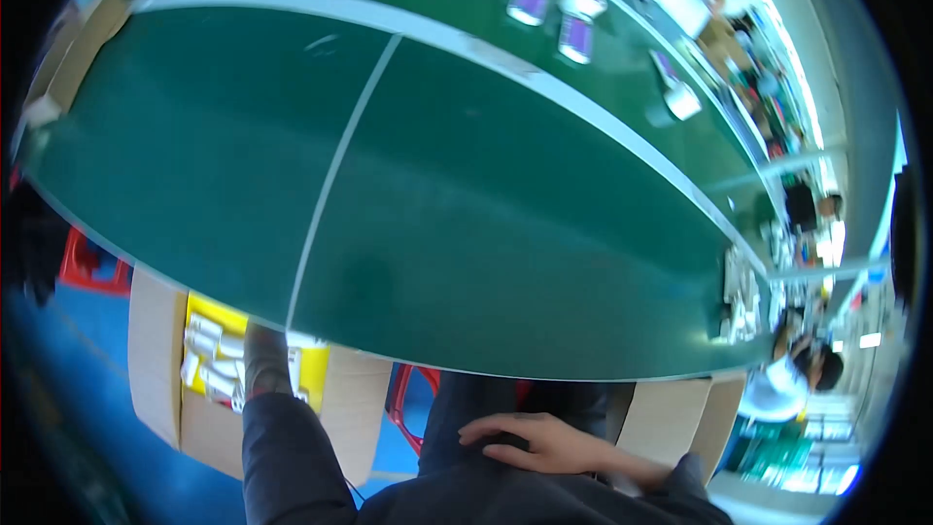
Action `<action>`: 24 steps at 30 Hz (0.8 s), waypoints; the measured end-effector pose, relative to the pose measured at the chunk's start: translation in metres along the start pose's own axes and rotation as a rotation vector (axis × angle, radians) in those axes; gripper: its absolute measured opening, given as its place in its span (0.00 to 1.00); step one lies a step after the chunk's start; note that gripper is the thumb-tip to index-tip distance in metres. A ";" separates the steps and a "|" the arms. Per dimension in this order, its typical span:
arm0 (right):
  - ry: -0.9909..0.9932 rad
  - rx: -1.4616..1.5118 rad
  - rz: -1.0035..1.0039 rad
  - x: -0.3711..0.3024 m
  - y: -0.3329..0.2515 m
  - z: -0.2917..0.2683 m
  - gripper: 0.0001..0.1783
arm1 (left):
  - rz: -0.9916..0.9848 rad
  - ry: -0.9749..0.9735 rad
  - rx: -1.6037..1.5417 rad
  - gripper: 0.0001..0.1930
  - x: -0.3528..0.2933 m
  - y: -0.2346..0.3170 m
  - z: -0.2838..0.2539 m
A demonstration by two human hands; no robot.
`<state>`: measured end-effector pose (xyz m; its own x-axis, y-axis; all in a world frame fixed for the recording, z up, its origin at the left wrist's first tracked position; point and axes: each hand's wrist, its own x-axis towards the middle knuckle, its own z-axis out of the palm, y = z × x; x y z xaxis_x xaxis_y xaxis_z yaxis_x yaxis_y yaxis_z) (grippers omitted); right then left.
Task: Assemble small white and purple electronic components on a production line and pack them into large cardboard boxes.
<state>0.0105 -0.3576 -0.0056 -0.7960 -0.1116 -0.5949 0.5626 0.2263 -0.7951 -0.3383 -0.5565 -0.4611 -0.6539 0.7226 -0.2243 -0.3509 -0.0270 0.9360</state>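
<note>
2 arms in frame. Left arm (292, 457) stretched straight forward, hand out of sight. Right forearm (637, 468) angled inward; right hand (544, 442) sat palm-down over the lap (455, 418), thumb apart, fingers loosely curved.

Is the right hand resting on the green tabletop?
No, the right hand is over the lap, off the near edge of the green tabletop.

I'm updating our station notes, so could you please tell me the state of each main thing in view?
Left cardboard box: open, flaps spread.
White pieces inside it: loosely heaped.
Left sleeve: extended across that box.
Right hand: fingers loosely bent, thumb apart.
Right cardboard box: partly hidden, contents not visible.
Purple-and-white items: lying spaced apart.
White parts at right: clustered together.
</note>
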 end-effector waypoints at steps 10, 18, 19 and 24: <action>0.800 0.279 -0.157 -0.142 0.027 -0.154 0.19 | -0.212 -0.455 0.879 0.21 -0.013 0.105 0.031; 1.631 -0.647 0.399 -0.220 0.116 -0.214 0.16 | -0.193 -0.447 1.605 0.21 -0.002 0.199 0.070; 1.675 -0.729 0.469 -0.234 0.124 -0.220 0.16 | -0.208 -0.418 1.689 0.21 -0.012 0.227 0.108; 1.743 -0.770 0.450 -0.299 0.175 -0.254 0.20 | -0.685 -0.892 1.496 0.18 -0.115 0.407 0.322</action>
<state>0.2902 -0.0394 0.0633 -0.2328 0.8755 0.4235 0.9368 0.3189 -0.1442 -0.1906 -0.4282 0.0331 -0.0011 0.4593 -0.8883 0.7583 0.5794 0.2987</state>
